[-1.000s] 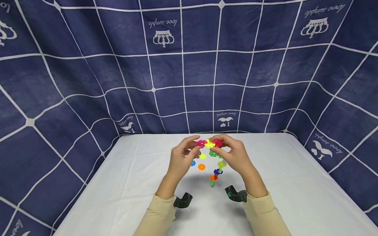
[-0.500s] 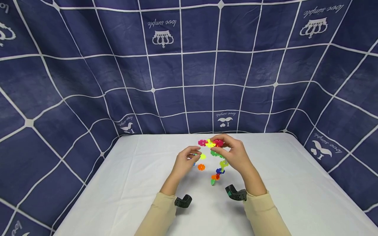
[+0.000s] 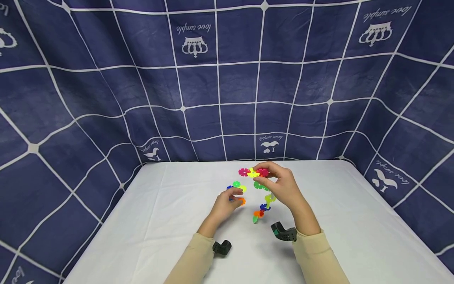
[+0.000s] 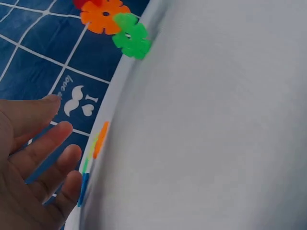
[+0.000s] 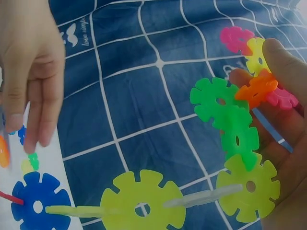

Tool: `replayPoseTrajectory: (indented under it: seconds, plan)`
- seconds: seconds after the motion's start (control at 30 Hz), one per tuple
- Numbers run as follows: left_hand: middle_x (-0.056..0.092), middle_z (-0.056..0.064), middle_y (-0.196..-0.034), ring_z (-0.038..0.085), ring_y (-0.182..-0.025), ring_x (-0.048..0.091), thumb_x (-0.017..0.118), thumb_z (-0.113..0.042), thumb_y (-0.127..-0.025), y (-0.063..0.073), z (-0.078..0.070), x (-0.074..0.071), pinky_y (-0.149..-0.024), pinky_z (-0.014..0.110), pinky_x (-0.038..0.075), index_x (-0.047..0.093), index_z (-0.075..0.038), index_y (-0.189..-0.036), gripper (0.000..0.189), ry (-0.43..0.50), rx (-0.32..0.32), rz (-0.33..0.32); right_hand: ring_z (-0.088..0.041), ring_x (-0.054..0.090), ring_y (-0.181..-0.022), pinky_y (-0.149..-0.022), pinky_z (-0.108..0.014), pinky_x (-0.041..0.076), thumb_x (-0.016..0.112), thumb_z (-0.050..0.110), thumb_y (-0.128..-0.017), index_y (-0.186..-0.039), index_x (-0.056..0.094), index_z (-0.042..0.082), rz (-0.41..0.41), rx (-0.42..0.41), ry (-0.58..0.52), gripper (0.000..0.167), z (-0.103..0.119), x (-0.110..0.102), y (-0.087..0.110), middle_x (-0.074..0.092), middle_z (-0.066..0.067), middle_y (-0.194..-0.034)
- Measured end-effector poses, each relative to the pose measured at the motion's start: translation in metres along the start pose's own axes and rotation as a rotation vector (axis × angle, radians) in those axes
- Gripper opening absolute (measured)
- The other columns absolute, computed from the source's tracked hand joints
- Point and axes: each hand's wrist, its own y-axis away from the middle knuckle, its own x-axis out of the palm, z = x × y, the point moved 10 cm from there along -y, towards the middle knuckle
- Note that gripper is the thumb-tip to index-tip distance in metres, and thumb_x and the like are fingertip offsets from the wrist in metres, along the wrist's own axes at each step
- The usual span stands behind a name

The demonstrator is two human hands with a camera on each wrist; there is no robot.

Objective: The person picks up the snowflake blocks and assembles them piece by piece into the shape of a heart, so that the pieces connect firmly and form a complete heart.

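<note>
My right hand (image 3: 281, 185) pinches a chain of linked plastic snowflake discs, held above the table. A pink disc (image 3: 244, 172) sticks out to the left of a yellow disc (image 3: 253, 172) at the chain's upper end. Below the hand, green discs (image 5: 221, 100), yellow-green discs (image 5: 142, 206) and a blue disc (image 5: 39, 203) hang on in a curve, down to a green end disc (image 4: 131, 36). My left hand (image 3: 224, 206) is low over the table with spread, slightly bent fingers and nothing between them. A loose orange disc (image 3: 243, 201) lies by its fingertips, partly hidden.
Just beyond the left hand lie a loose green disc (image 3: 236, 184), a yellow disc (image 3: 243, 189) and a dark blue disc (image 3: 229, 187). A white cloth (image 3: 170, 221) covers the table. Behind it hangs a blue checked curtain (image 3: 237, 83).
My left hand has let go of the pink disc and moved down toward the loose discs. The right hand stays in place with the chain, which sways slightly.
</note>
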Motion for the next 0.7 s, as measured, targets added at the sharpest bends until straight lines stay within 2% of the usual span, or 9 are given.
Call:
replayPoseTrajectory:
  seconds: [0.17,0.27,0.37,0.47,0.57,0.7]
  plan:
    - [0.070,0.007,-0.124,0.022,-0.101,0.064,0.076,-0.009,-0.087,0.003,0.007,0.004,-0.087,0.036,0.053,0.066,-0.011,-0.125,0.040,-0.069,-0.030,0.000,-0.011,0.068,-0.083,-0.078,-0.023,0.058,0.080,0.010,-0.084,-0.109,0.072,0.013,0.002,0.004,0.008,0.027,-0.001,-0.001,0.000,0.075,-0.001,-0.100]
    - [0.070,0.006,-0.112,0.019,-0.093,0.061,0.077,-0.011,-0.086,0.004,0.012,0.008,-0.081,0.034,0.052,0.065,-0.013,-0.128,0.044,-0.100,-0.066,0.036,-0.010,0.068,-0.084,-0.079,-0.024,0.058,0.080,0.010,-0.084,-0.109,0.072,0.012,0.007,0.001,0.010,0.027,0.000,-0.001,0.000,0.075,-0.001,-0.101]
    - [0.062,0.002,-0.093,0.015,-0.082,0.054,0.077,-0.013,-0.086,0.005,0.015,0.012,-0.072,0.029,0.045,0.063,-0.015,-0.131,0.047,-0.132,-0.095,0.087,-0.010,0.068,-0.085,-0.080,-0.023,0.058,0.080,0.011,-0.084,-0.109,0.071,0.013,0.014,0.009,0.006,0.027,-0.001,-0.001,0.000,0.075,-0.001,-0.102]
    - [0.056,0.001,-0.084,0.015,-0.076,0.049,0.077,-0.011,-0.086,0.006,0.015,0.014,-0.066,0.026,0.041,0.063,-0.015,-0.131,0.047,-0.148,-0.097,0.103,-0.010,0.068,-0.085,-0.080,-0.022,0.057,0.080,0.011,-0.085,-0.109,0.071,0.014,0.023,0.014,0.005,0.026,-0.003,0.000,0.000,0.075,-0.002,-0.102]
    - [0.058,0.001,-0.086,0.014,-0.074,0.049,0.076,-0.007,-0.086,0.007,0.015,0.012,-0.065,0.024,0.040,0.065,-0.015,-0.128,0.044,-0.160,-0.082,0.084,-0.010,0.068,-0.085,-0.080,-0.022,0.057,0.079,0.011,-0.085,-0.110,0.071,0.013,0.027,0.011,0.009,0.026,-0.003,0.000,0.000,0.075,-0.002,-0.102]
    - [0.065,0.000,-0.097,0.013,-0.075,0.049,0.077,-0.005,-0.084,0.007,0.013,0.011,-0.065,0.023,0.040,0.068,-0.014,-0.124,0.042,-0.184,-0.057,0.058,-0.009,0.068,-0.085,-0.080,-0.023,0.058,0.079,0.011,-0.085,-0.109,0.071,0.013,0.029,0.013,0.007,0.026,-0.003,0.001,0.000,0.075,-0.002,-0.102]
